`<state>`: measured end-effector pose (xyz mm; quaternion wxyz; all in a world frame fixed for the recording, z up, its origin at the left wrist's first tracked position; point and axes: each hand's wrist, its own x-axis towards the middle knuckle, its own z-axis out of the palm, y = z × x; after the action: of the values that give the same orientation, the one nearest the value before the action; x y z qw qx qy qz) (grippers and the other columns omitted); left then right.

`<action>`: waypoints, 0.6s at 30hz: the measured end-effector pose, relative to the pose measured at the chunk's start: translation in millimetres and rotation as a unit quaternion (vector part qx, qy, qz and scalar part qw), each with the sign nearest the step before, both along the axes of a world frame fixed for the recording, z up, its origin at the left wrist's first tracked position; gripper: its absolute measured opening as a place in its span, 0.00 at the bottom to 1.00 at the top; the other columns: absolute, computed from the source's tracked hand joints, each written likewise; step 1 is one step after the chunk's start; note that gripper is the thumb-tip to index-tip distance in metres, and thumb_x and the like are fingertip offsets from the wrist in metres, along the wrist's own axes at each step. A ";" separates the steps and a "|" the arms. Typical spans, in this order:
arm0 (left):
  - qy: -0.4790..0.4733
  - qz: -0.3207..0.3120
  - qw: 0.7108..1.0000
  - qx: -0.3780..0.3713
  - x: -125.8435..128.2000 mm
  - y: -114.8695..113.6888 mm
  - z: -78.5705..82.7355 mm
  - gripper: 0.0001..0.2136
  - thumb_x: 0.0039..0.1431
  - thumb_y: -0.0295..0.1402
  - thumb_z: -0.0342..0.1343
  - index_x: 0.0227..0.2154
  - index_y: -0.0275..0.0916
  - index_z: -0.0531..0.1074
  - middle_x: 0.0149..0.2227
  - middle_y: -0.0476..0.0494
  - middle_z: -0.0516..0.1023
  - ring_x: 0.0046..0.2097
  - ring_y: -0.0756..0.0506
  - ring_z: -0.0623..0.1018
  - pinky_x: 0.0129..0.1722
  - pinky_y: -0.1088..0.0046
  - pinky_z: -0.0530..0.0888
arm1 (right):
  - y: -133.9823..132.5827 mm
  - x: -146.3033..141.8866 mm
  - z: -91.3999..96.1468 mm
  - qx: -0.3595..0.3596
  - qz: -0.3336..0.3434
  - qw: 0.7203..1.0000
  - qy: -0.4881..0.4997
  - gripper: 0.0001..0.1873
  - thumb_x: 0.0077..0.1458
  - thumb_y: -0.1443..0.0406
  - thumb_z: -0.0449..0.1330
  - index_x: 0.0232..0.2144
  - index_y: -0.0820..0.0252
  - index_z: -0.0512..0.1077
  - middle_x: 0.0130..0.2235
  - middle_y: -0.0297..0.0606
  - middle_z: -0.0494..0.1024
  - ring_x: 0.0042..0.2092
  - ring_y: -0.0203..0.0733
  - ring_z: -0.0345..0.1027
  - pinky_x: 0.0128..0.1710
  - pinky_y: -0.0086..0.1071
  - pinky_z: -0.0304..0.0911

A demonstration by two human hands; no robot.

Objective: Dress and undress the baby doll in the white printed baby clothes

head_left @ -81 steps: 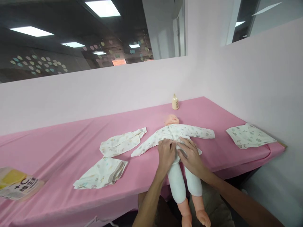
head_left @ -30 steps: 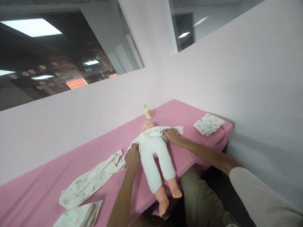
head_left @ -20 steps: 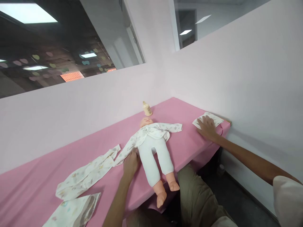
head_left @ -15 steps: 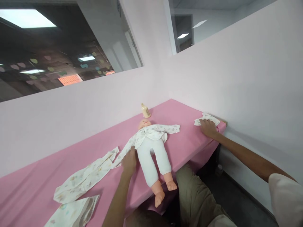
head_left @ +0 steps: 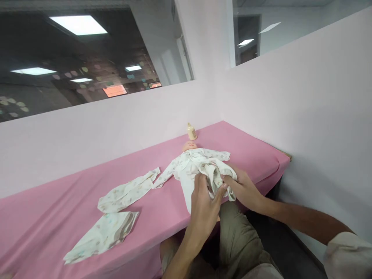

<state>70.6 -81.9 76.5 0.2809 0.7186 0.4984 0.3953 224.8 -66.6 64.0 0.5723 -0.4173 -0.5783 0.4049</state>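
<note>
A baby doll lies on its back on the pink table, dressed in a white printed top, legs toward me. Over its lower body I hold a bunched printed cloth garment with both hands. My left hand grips the garment's near edge, fingers curled around the fabric. My right hand pinches the other side of the same garment. The doll's legs are mostly hidden behind my hands.
A small cream bottle stands by the doll's head near the back wall. A printed garment lies left of the doll, and a folded cloth sits near the table's front edge. Pink walls close the table's back and right.
My right hand took the folded printed cloth from the table's right corner and brought it over the doll. My left hand left the doll's side and joined it on the cloth.
</note>
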 end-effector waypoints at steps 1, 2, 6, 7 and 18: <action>-0.024 0.020 1.000 0.004 -1.7 -2.2 1.2 0.17 0.58 0.47 0.53 0.45 0.41 0.67 0.42 0.43 0.74 0.41 0.45 0.74 0.40 0.69 0.72 | -9.2 -6.6 0.3 0.004 0.012 1.000 -0.012 0.07 0.57 0.60 0.54 0.34 0.54 0.70 0.27 0.31 0.71 0.29 0.37 0.65 0.28 0.30 0.63; -0.049 0.032 0.998 0.002 -6.4 -3.2 2.7 0.16 0.59 0.45 0.51 0.43 0.40 0.68 0.40 0.44 0.74 0.39 0.46 0.74 0.38 0.70 0.72 | -15.2 -9.2 0.7 0.006 0.024 0.999 -0.025 0.08 0.58 0.59 0.53 0.31 0.55 0.70 0.25 0.31 0.70 0.27 0.36 0.63 0.27 0.29 0.62; -0.090 0.085 0.992 -0.015 -39.5 7.5 15.5 0.13 0.57 0.39 0.52 0.41 0.38 0.72 0.30 0.49 0.74 0.27 0.50 0.70 0.26 0.76 0.67 | -5.8 4.5 3.2 -0.022 0.061 0.997 -0.044 0.12 0.57 0.57 0.55 0.27 0.57 0.68 0.23 0.30 0.68 0.24 0.33 0.60 0.22 0.27 0.57; -0.096 0.110 0.989 -0.013 -47.7 14.7 20.5 0.13 0.56 0.38 0.52 0.41 0.38 0.72 0.28 0.50 0.74 0.25 0.51 0.68 0.24 0.77 0.65 | 4.5 10.0 3.7 -0.034 0.055 0.997 -0.034 0.11 0.56 0.57 0.56 0.29 0.58 0.68 0.24 0.30 0.69 0.24 0.34 0.61 0.22 0.27 0.57; -0.137 0.127 0.981 0.053 -68.4 106.1 79.1 0.13 0.51 0.34 0.51 0.39 0.37 0.71 0.31 0.47 0.74 0.31 0.50 0.73 0.30 0.76 0.70 | 92.9 9.3 13.6 -0.055 -0.085 0.989 -0.108 0.37 0.49 0.57 0.62 0.59 0.57 0.56 0.63 0.49 0.59 0.62 0.51 0.55 0.56 0.44 0.58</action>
<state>2.2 24.2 155.6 0.2558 0.6023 0.5203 0.5487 234.1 26.3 77.6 0.5144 -0.5371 -0.5763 0.3389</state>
